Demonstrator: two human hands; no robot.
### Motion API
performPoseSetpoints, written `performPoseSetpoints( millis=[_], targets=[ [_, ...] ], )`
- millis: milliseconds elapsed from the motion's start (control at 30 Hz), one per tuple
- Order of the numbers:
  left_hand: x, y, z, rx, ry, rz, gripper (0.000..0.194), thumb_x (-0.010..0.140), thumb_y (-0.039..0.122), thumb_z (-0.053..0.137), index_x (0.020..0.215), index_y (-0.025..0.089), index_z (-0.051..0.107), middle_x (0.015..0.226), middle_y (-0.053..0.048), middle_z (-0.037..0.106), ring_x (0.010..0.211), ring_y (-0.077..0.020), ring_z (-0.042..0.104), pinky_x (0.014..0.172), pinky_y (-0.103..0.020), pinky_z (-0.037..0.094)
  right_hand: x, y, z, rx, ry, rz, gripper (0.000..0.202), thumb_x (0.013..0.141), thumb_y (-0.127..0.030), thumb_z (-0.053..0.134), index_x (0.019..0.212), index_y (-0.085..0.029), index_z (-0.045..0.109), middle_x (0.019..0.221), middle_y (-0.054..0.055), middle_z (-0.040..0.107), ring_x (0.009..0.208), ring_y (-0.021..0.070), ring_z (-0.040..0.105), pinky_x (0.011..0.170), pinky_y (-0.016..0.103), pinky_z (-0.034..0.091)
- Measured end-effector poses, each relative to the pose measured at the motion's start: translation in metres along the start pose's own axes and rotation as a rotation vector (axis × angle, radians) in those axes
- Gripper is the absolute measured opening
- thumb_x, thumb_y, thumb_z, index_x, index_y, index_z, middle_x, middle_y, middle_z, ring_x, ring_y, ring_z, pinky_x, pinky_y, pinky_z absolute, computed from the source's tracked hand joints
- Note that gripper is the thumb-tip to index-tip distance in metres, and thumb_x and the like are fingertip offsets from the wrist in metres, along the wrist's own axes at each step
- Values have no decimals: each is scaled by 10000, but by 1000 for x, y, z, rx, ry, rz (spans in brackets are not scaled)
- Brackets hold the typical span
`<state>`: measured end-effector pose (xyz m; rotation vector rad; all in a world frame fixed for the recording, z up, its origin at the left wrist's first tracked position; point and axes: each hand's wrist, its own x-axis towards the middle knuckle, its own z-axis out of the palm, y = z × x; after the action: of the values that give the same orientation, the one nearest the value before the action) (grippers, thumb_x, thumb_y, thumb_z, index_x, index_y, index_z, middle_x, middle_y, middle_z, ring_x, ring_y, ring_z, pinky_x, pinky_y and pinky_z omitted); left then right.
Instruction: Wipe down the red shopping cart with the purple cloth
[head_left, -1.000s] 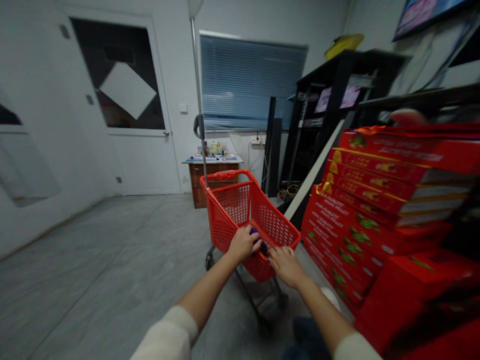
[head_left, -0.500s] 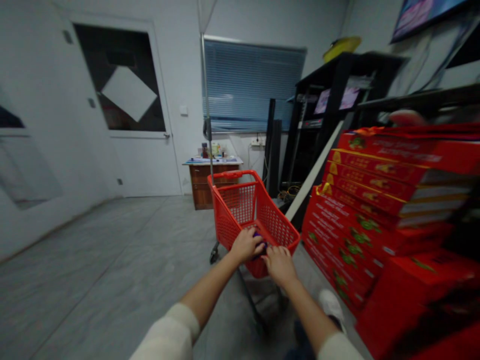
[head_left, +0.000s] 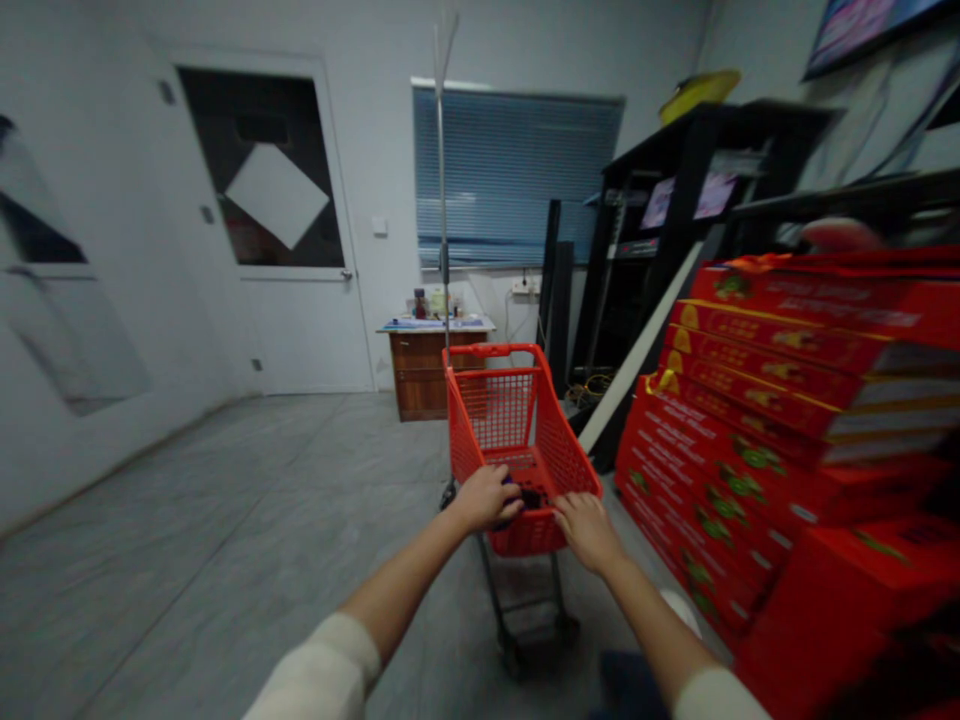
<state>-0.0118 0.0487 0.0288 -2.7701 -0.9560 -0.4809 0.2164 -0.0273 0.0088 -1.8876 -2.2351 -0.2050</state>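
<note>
A red plastic shopping cart point(head_left: 497, 407) stands right in front of me, its near end toward me and its push handle at the far side. My left hand point(head_left: 487, 497) is closed at the near left corner of the basket, around a small dark purple thing that mostly hides under the fingers. On the near right corner, my right hand point(head_left: 589, 525) curls its fingers over the rim. Between the hands, a dark patch shows inside the basket; its kind is too blurred to tell.
Stacked red cartons point(head_left: 720, 470) line the right side, close to the cart. A wooden cabinet point(head_left: 420, 375) with bottles on top stands behind it. A thin metal pole point(head_left: 442, 180) rises by the handle. A white door point(head_left: 300, 330) is at the back left.
My hands have moved apart: the right has slid rightward along the rim, the left a little leftward. The cart now sits straighter before me, and more of its wheeled frame shows.
</note>
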Motion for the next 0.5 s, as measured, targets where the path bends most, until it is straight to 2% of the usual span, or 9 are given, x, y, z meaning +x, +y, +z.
performPoseSetpoints(
  millis=[67, 200, 300, 400, 500],
  targets=[
    [3, -10, -5, -6, -16, -10, 340, 932, 468, 458, 991, 248, 711, 991, -67, 563, 902, -183, 554, 824, -298, 448, 0, -4, 4, -3, 24, 9, 338, 995, -326, 349, 1129, -223, 642, 1093, 76, 645, 1044, 216, 532, 972, 332, 305],
    [12, -21, -10, -13, 5, -136, 329, 944, 426, 447, 994, 232, 707, 983, -70, 568, 923, -181, 556, 848, -294, 447, 3, -13, 5, -25, 11, 39, 320, 991, -337, 368, 1073, -228, 657, 1036, 70, 653, 1013, 219, 540, 938, 334, 311],
    [10, -7, -3, 26, 13, -194, 339, 940, 435, 451, 968, 219, 711, 980, -79, 572, 933, -194, 559, 855, -316, 449, 7, -19, 4, -62, 13, 109, 301, 978, -323, 398, 1048, -222, 673, 1014, 84, 663, 1009, 229, 545, 918, 345, 313],
    [4, 11, 2, 77, 11, -175, 352, 936, 447, 450, 956, 215, 714, 992, -89, 580, 927, -210, 568, 840, -341, 454, 8, -23, 4, -71, 21, 128, 295, 972, -317, 409, 1042, -228, 681, 1008, 89, 671, 1010, 228, 550, 914, 346, 312],
    [-1, 11, -2, 65, -27, -119, 349, 931, 457, 457, 961, 222, 713, 966, -84, 584, 885, -204, 575, 806, -336, 461, 7, -26, 6, -79, 32, 129, 292, 970, -321, 415, 1029, -228, 685, 1005, 89, 674, 1003, 227, 555, 904, 348, 315]
  ],
)
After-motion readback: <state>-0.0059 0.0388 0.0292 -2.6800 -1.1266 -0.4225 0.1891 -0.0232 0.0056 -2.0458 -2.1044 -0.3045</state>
